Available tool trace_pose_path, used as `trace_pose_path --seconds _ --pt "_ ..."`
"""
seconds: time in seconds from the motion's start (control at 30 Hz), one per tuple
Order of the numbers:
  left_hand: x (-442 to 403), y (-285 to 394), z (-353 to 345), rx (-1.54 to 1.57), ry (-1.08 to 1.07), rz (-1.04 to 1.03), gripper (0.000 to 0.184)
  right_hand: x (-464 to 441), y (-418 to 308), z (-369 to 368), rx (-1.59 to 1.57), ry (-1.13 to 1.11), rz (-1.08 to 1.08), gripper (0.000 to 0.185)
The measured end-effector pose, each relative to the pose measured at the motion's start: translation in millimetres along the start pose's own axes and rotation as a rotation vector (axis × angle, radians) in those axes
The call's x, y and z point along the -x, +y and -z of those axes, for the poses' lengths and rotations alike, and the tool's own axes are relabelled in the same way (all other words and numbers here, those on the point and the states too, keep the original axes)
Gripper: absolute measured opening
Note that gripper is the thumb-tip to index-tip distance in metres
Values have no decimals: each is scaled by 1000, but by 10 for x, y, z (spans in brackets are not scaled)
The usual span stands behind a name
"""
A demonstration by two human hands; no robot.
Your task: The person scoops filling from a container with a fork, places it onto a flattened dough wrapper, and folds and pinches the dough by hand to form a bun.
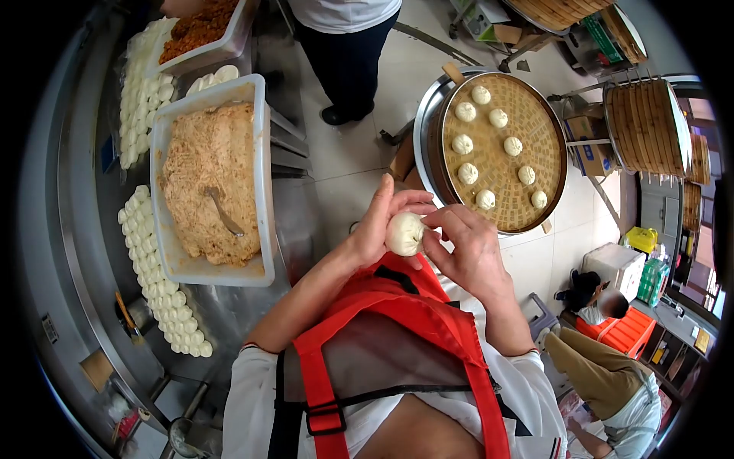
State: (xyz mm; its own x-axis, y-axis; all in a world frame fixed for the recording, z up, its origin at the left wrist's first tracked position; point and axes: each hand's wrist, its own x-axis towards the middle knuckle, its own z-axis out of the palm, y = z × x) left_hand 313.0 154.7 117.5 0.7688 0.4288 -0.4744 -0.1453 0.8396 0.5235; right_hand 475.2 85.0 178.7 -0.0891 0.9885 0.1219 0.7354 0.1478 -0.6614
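Observation:
In front of my chest, a round white stuffed bun [402, 234] rests in my left hand [373, 227], whose fingers curl around its far side. My right hand [468, 243] has thumb and fingers closed at the pleated edge of the bun. Just beyond my hands is a round steamer tray [497, 164] with several pleated buns spaced over its mat. To the left stands a white plastic tub [265, 183] of minced filling [206, 161], with a metal spoon [223, 212] stuck in it.
Rows of white dough pieces [157, 275] lie on the steel counter [298, 229] at left. A second tub [243, 23] holds reddish filling. A person in dark trousers [340, 65] stands ahead. Stacked bamboo steamers [646, 126] are at right; other people are at lower right.

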Motion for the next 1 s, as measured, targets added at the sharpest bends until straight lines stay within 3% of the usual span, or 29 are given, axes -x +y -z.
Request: trace_pose_path --seconds 0.1,0.23,0.43,0.53,0.63,0.83,0.93,1.0 --pt "70 91 -27 92 -40 -83 82 -33 30 -9 -49 55 -61 18" --pt "67 -40 -3 -266 64 -151 76 -19 58 -48 -96 52 -91 16" --pt "19 -92 11 -148 171 -142 80 -36 13 -46 50 66 60 19" --pt "-7 -115 111 -203 130 -127 81 -92 -46 21 20 46 22 22" --pt "-5 -73 84 -196 112 -111 83 -173 -79 92 15 18 118 23" --pt "42 2 -26 -157 182 -39 86 -146 -62 80 -32 -50 81 18" --pt "43 20 -22 -84 33 -85 86 -103 -31 32 -58 -18 17 18" --pt "69 44 -58 -112 66 -137 85 -94 -18 15 -89 11 -3 17"
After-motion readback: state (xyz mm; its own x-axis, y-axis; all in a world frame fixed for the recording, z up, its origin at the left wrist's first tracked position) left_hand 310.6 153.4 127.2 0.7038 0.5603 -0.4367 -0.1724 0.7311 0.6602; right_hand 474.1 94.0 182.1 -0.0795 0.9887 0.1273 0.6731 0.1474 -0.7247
